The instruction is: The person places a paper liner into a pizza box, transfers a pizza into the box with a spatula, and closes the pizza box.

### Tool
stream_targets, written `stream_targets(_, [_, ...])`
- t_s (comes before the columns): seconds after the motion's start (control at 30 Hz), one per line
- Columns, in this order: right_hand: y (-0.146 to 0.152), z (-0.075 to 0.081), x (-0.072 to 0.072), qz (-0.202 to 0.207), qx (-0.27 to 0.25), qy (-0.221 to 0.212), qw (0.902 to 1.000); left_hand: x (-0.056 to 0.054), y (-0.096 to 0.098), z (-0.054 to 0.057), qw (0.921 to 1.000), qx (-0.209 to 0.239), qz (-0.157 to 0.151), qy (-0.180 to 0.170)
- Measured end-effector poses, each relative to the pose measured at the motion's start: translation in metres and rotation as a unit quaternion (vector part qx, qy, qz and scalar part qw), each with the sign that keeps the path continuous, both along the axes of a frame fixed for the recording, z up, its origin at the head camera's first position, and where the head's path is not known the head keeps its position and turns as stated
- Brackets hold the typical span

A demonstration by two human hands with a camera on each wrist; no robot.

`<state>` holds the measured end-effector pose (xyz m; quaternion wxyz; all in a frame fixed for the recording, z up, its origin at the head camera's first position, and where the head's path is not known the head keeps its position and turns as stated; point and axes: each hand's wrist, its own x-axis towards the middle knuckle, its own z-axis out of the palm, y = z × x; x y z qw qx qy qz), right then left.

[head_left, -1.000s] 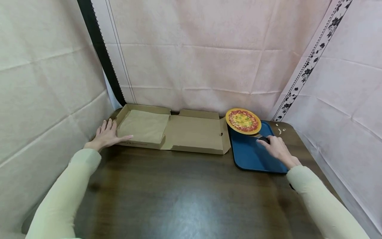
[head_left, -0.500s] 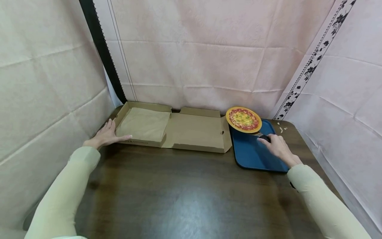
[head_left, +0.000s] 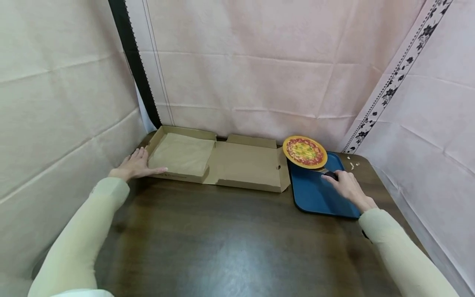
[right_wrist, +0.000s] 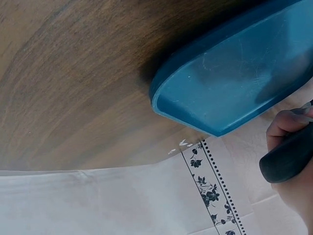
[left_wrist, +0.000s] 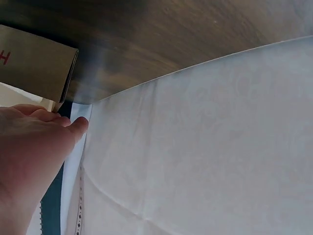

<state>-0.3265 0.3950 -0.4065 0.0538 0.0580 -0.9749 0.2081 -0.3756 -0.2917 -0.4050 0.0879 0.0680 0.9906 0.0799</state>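
My right hand (head_left: 348,189) grips the black handle (right_wrist: 287,155) of a pizza server. A round pizza (head_left: 304,152) with a yellow crust and red and green topping sits at the server's far end, over the back of the blue tray (head_left: 319,197); it hides most of the blade. At the far left, my left hand (head_left: 134,166) rests with spread, straight fingers against the near left corner of an open cardboard pizza box (head_left: 182,177). In the left wrist view the box's wall (left_wrist: 34,63) lies close beside that hand.
A sheet of brown paper (head_left: 182,153) lines the box's left half. Its lid (head_left: 248,163) lies flat to the right, the end flap reaching the tray's edge. Small white scraps (head_left: 352,165) lie right of the tray. Cloth curtains (head_left: 241,82) enclose the table's back and sides.
The head view shifts slightly. Both hands, the pizza, the box and the tray keep their places relative to one another.
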Motion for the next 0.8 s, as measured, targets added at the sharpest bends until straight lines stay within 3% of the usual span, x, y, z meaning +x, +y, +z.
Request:
stream_targets(0.53, [-0.0061, 0.0013, 0.0006, 0.005, -0.002, 0.006, 1.0000, -0.0007, 0.0040, -0.0060, 0.9997, -0.021, -0.009, 0.004])
stream_targets(0.8, [-0.0068, 0.0058, -0.0027, 0.015, 0.005, 0.012, 0.9998, 0.0015, 0.0087, -0.0017, 0.9999, -0.016, -0.005, 0.002])
